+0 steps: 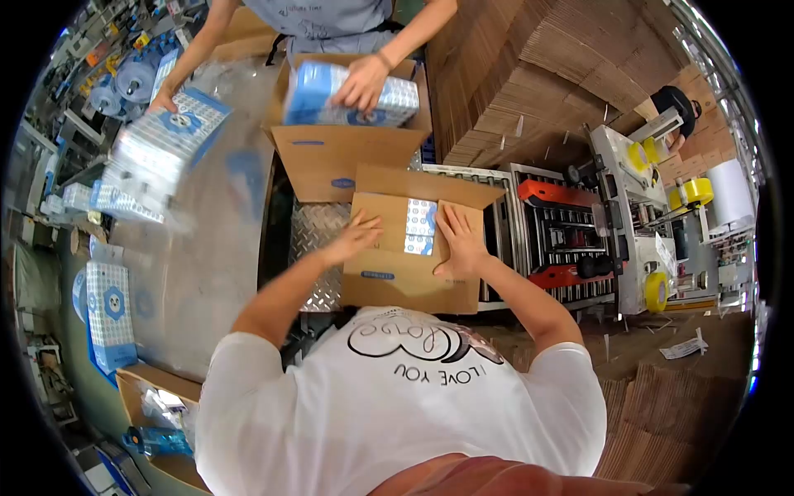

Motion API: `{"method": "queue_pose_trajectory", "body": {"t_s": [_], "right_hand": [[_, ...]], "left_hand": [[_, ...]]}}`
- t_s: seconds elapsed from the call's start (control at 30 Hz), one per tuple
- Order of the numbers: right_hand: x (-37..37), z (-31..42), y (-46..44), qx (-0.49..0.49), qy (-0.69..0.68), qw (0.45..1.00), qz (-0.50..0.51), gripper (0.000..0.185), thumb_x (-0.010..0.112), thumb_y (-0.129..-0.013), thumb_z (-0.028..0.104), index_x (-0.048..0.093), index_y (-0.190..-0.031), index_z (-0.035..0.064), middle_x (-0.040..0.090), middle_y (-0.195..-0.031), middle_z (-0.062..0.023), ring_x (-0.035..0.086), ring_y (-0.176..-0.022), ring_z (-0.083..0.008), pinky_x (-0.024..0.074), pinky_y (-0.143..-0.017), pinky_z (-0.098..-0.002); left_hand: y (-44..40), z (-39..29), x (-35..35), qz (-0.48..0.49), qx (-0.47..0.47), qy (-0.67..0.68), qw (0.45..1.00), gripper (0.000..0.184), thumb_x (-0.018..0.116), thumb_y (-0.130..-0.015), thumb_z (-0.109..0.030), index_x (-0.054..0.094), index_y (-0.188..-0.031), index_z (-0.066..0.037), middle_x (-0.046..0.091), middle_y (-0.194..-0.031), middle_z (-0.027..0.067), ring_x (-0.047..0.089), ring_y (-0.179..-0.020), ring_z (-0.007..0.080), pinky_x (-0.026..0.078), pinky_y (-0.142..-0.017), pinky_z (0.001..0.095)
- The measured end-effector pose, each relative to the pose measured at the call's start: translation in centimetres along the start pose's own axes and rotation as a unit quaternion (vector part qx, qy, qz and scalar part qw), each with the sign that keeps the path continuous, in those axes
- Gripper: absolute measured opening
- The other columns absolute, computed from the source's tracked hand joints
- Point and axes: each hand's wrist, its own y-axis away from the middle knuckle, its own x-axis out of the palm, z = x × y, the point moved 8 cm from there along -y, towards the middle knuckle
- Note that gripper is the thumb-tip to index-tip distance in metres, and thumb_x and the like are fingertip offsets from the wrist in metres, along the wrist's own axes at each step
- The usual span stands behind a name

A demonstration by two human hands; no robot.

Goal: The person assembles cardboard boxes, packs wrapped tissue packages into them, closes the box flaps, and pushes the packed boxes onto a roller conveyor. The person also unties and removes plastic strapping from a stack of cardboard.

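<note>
In front of my body stands a brown cardboard carton. Its side flaps are folded inward, while the far flap stands up. Through the gap between the side flaps show white-and-blue patterned packs. My left hand is at the left flap, fingers spread, slightly blurred; whether it presses on the board I cannot tell. Flat on the right flap lies my right hand, its fingers stretched out. Neither hand holds anything.
Across from me a co-worker has one hand on a blue-and-white pack in another open carton and carries a second pack. A metal table lies left. Rollers with a red-armed taping machine stand right, near stacked flat cardboard.
</note>
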Motion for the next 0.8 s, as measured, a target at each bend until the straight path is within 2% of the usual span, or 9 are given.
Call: {"method": "queue_pose_trajectory", "body": {"t_s": [0.03, 0.1, 0.17, 0.23, 0.37, 0.5, 0.67, 0.77, 0.8], "right_hand": [[-3.9, 1.1, -0.4, -0.050, 0.049, 0.991, -0.111, 0.110, 0.082, -0.066, 0.038, 0.018, -0.149, 0.0058, 0.017, -0.153, -0.0234, 0.016, -0.143, -0.0370, 0.0171, -0.116, -0.0470], [-8.2, -0.3, -0.5, -0.043, 0.082, 0.947, -0.307, 0.103, 0.082, -0.064, 0.040, 0.029, -0.143, 0.0023, 0.034, -0.144, -0.0250, 0.028, -0.137, -0.0387, 0.0220, -0.113, -0.0497], [-6.2, -2.3, 1.1, -0.026, 0.047, 0.932, -0.358, 0.095, 0.078, -0.070, 0.037, 0.029, -0.141, -0.0025, 0.039, -0.139, -0.0247, 0.033, -0.133, -0.0400, 0.0244, -0.111, -0.0506], [-1.2, -1.2, 3.4, 0.005, -0.064, 0.972, -0.228, 0.087, 0.074, -0.076, 0.035, 0.031, -0.139, -0.0063, 0.039, -0.139, -0.0251, 0.033, -0.133, -0.0398, 0.0261, -0.110, -0.0510], [5.3, -4.7, 6.4, -0.013, -0.107, 0.948, -0.300, 0.062, 0.056, -0.091, 0.025, 0.032, -0.141, -0.0030, 0.039, -0.139, -0.0263, 0.038, -0.127, -0.0432, 0.0301, -0.106, -0.0516], [7.0, -8.4, 3.9, 0.259, -0.310, 0.882, -0.241, 0.055, 0.042, -0.098, 0.030, 0.025, -0.149, 0.0202, 0.035, -0.141, -0.0286, 0.044, -0.121, -0.0482, 0.0424, -0.098, -0.0456], [4.2, -17.6, -1.0, 0.111, -0.240, 0.943, -0.203, 0.054, 0.045, -0.097, 0.033, 0.030, -0.147, 0.0205, 0.036, -0.141, -0.0254, 0.050, -0.114, -0.0457, 0.0446, -0.095, -0.0437], [1.0, -23.5, -0.4, 0.171, 0.102, 0.934, -0.295, 0.055, 0.041, -0.097, 0.041, 0.033, -0.147, 0.0205, 0.027, -0.152, -0.0156, 0.027, -0.139, -0.0345, 0.0243, -0.112, -0.0460], [1.1, -25.3, 0.1, 0.194, 0.057, 0.938, -0.283, 0.057, 0.040, -0.097, 0.043, 0.030, -0.148, 0.0177, 0.023, -0.155, -0.0124, 0.014, -0.145, -0.0298, 0.0114, -0.117, -0.0467]], "left_hand": [[0.4, -0.5, 0.7, 0.001, 0.002, -0.007, 1.000, 0.061, 0.049, -0.095, -0.047, 0.043, -0.141, -0.008, 0.023, -0.157, 0.0054, 0.008, -0.146, 0.0335, 0.014, -0.116, 0.0473], [2.6, -2.7, -0.3, -0.290, 0.030, -0.052, 0.955, 0.064, 0.065, -0.087, -0.028, 0.040, -0.141, -0.003, 0.029, -0.153, 0.0150, 0.020, -0.143, 0.0358, 0.019, -0.115, 0.0461], [2.6, -3.0, -0.6, -0.365, 0.054, -0.018, 0.929, 0.076, 0.070, -0.081, -0.015, 0.031, -0.144, 0.000, 0.032, -0.148, 0.0228, 0.029, -0.138, 0.0355, 0.023, -0.113, 0.0439], [2.8, -2.5, -2.5, -0.461, 0.043, 0.197, 0.864, 0.080, 0.067, -0.084, -0.010, 0.021, -0.147, 0.001, 0.032, -0.148, 0.0229, 0.029, -0.138, 0.0336, 0.025, -0.113, 0.0414], [0.9, -0.6, -1.6, -0.347, -0.011, 0.187, 0.919, 0.075, 0.061, -0.090, -0.009, 0.016, -0.149, 0.000, 0.034, -0.147, 0.0192, 0.036, -0.134, 0.0251, 0.030, -0.109, 0.0336], [-0.2, -0.2, -0.9, -0.301, -0.031, 0.255, 0.918, 0.074, 0.058, -0.090, -0.004, 0.015, -0.149, 0.000, 0.035, -0.146, 0.0164, 0.038, -0.131, 0.0236, 0.033, -0.107, 0.0338], [-3.2, -2.3, 5.2, -0.410, -0.037, 0.203, 0.888, 0.086, 0.068, -0.085, -0.010, 0.012, -0.150, 0.000, 0.027, -0.149, 0.0212, 0.032, -0.135, 0.0299, 0.027, -0.111, 0.0380], [-9.3, -7.7, 8.3, -0.444, -0.088, 0.210, 0.867, 0.097, 0.075, -0.080, -0.016, 0.010, -0.149, 0.000, 0.020, -0.152, 0.0232, 0.025, -0.139, 0.0320, 0.022, -0.113, 0.0396], [-11.7, -8.2, 9.9, -0.447, -0.084, 0.202, 0.868, 0.097, 0.076, -0.080, -0.018, 0.010, -0.149, 0.002, 0.020, -0.152, 0.0239, 0.025, -0.139, 0.0331, 0.022, -0.114, 0.0401]]}}
